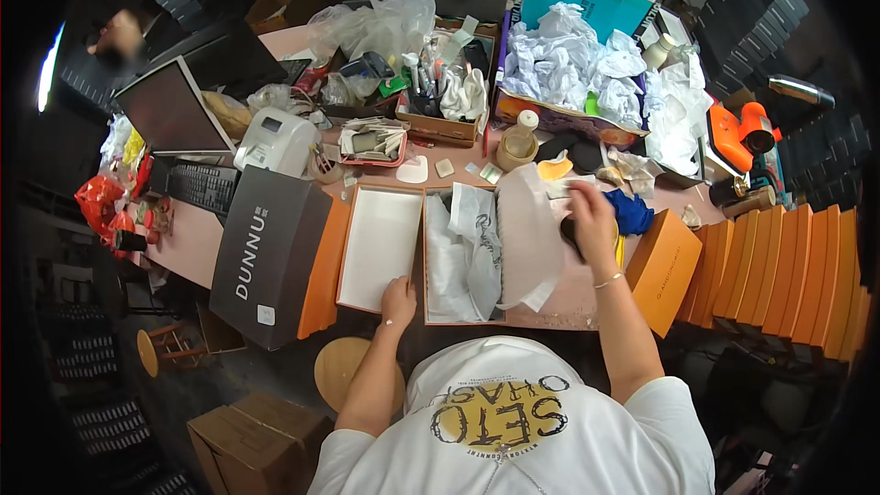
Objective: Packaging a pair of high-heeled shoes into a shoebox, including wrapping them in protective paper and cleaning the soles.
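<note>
While left fingers [402,287] at one lid [378,243], right fingers [581,192] by one sheet [530,234], grips unclear.

Left hand [399,302] at white-lined lid [379,243]

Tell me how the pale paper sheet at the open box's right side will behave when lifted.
The pale paper sheet will probably flop, since it lies in a loose curve. It looks thin, so likely light for its spread. It may crumple further, judging by the creases at its lower edge.
</note>
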Motion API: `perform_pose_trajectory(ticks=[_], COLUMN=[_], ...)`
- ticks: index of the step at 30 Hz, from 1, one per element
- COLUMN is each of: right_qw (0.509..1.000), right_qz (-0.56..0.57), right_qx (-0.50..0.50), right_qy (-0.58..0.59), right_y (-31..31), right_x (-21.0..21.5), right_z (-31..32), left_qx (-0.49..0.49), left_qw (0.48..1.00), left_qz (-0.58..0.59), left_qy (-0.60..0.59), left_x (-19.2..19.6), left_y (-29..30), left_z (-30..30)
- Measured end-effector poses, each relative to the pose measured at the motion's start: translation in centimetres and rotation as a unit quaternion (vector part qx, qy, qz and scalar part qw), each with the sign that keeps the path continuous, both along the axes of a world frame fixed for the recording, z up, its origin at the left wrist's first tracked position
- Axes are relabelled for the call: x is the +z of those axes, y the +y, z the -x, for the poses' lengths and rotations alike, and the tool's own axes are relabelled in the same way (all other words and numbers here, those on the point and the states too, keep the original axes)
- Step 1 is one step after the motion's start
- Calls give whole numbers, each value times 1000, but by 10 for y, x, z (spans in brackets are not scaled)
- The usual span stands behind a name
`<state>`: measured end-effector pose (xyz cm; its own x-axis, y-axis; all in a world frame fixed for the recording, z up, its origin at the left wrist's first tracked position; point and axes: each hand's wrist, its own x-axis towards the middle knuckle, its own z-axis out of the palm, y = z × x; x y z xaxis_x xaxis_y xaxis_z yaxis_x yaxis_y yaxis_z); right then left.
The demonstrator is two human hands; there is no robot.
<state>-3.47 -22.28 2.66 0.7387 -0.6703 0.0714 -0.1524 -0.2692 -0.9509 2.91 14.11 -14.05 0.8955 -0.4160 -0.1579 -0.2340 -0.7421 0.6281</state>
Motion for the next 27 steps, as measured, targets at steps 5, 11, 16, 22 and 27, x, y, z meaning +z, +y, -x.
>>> perform_pose_trajectory(ticks=[5, 11, 16, 22, 27], right_qw=[927, 871, 962, 945, 979], right_qz=[298, 388, -115, -314, -165], right_qx=[133, 281, 234, 64, -7], right_qy=[183, 105, 85, 63, 118], right_y=[-55, 150, 145, 69, 104], right_x=[-148, -80, -112, -63, -129], right_z=[100, 2, -15, 56, 50], left_qx=[54, 56, 43, -169, -128], left_qw=[979, 917, 809, 937, 966], left_qz=[194, 382, 536, 258, 221], left_qy=[24, 101, 235, 164, 28], left_x=[85, 204, 229, 101, 64], left_y=[15, 32, -9, -53, -41], left_z=[-2, -6, -10, 20, 23])
